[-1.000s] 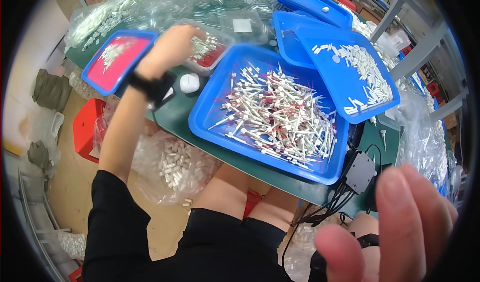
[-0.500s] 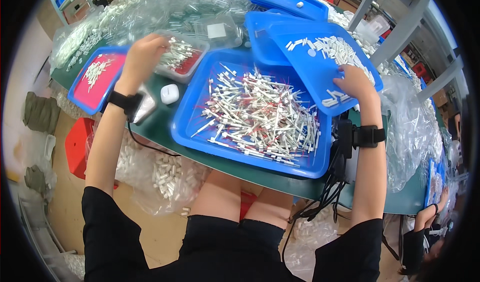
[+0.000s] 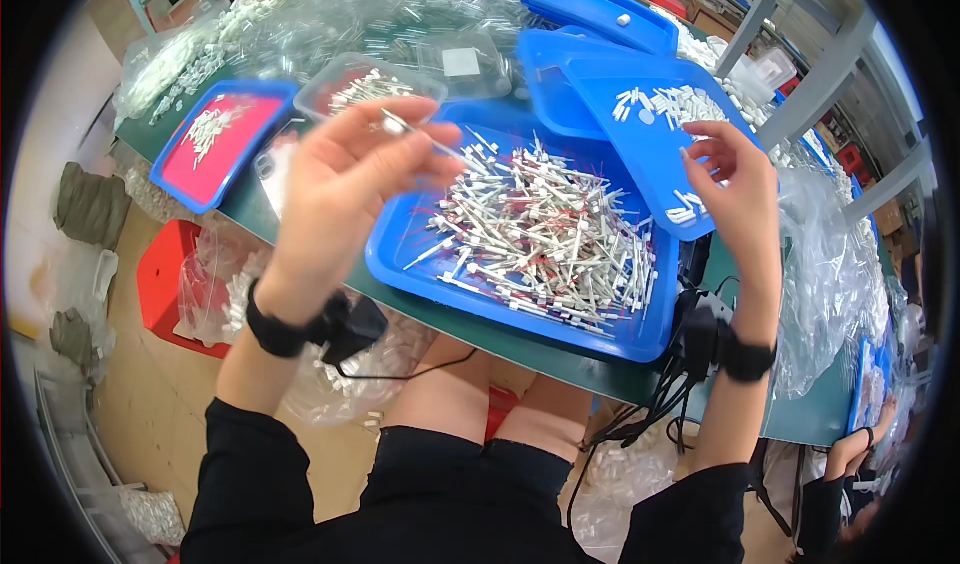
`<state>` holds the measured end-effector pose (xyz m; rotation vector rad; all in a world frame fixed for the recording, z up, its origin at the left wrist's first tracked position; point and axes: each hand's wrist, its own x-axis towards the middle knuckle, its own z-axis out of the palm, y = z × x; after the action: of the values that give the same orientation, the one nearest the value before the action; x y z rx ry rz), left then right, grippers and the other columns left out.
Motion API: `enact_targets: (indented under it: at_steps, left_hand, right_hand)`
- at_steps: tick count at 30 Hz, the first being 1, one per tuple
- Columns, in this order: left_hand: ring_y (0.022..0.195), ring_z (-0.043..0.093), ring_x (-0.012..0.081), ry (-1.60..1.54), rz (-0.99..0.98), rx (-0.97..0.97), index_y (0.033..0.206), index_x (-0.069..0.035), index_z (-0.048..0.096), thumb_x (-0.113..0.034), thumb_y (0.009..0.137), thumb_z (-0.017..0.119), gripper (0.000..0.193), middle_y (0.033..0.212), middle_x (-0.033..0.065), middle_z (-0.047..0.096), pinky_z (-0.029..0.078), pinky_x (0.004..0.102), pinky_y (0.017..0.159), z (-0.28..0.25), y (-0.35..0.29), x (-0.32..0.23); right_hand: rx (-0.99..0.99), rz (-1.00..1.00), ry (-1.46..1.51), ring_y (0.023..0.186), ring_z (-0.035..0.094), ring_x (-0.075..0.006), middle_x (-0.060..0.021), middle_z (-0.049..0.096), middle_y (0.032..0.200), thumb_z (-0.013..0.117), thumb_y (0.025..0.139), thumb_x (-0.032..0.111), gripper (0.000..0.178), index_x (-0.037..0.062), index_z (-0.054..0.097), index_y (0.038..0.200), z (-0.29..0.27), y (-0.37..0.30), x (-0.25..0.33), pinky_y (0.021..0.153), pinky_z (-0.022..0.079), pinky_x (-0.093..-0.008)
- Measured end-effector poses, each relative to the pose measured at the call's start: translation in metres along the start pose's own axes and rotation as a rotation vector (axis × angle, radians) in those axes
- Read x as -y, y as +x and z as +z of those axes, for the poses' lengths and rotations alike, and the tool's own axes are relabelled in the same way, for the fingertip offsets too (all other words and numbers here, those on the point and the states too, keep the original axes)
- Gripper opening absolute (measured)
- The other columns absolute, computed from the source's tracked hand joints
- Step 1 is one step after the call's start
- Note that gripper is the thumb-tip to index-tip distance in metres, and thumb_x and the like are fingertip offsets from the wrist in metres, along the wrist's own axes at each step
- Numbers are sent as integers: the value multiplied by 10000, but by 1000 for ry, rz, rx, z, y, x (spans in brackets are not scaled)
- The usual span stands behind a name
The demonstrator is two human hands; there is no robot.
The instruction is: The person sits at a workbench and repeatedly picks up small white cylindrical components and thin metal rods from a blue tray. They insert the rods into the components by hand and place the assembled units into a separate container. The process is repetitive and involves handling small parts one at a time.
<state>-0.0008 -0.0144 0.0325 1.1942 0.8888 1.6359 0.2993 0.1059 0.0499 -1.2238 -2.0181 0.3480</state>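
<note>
My left hand is raised over the left edge of the large blue tray, pinching a thin white stick between thumb and fingers. A heap of similar white sticks with red strands fills that tray. Behind my left hand, a clear plastic box holds more sticks. My right hand hovers at the right edge of a tilted blue tray. Its fingers are curled together, and anything between them is too small to make out. Short white tubes lie on that tray.
A blue tray with a pink bottom stands at the left with white pieces. Clear plastic bags cover the table's back. Black cables hang at the front edge. A red stool and another person's arm are nearby.
My left hand has come from the clear box toward me and right, now with a stick. My right hand has drawn back slightly from the tubes on the tilted tray. The view has shifted slightly.
</note>
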Motion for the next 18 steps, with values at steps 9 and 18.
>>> enact_targets:
  at_steps: [9,18]
  left_hand:
    - [800,675,187,-257,-32,29,1008,41,579,29,881,615,133,989,206,678,558,294,729,61,-54,32]
    - [869,653,186,91,232,163,945,59,633,136,814,618,154,960,175,670,541,275,746,71,-61,45]
  right_hand:
    - [183,58,922,794,653,-179,-132,671,905,609,797,-123,271,-26,697,1034,29,-106,79,672,511,-256]
    - [-102,-251,422,670,653,-183,-87,687,804,713,753,-54,205,2,700,949,37,-117,77,585,504,-271]
